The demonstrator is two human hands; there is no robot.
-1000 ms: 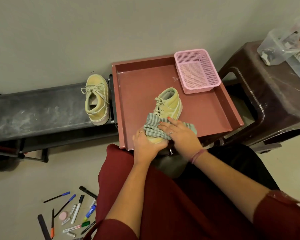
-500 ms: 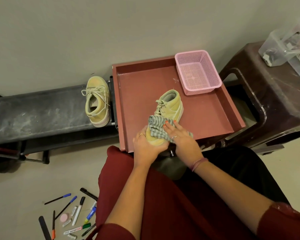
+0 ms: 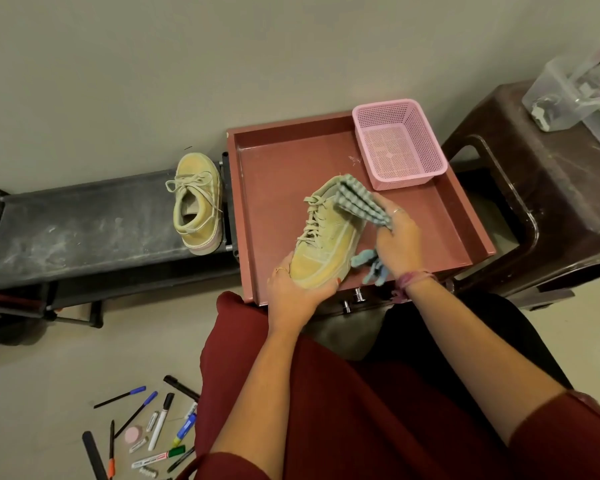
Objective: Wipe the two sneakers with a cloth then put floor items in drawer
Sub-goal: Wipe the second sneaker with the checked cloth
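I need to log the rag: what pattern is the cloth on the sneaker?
The cloth has grey-green and pale stripes, seen best in the head view.

A home corner, by a plain wall

A low black shoe rack (image 3: 84,223) carrying a sneaker (image 3: 196,202), a brown plastic stool (image 3: 548,216), and pens (image 3: 146,431) scattered over a tiled floor (image 3: 42,393) suggest a household.

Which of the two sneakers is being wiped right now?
The sneaker in the red drawer: the left hand grips its toe and the right hand presses the striped cloth against it. The other sneaker sits untouched on the black rack.
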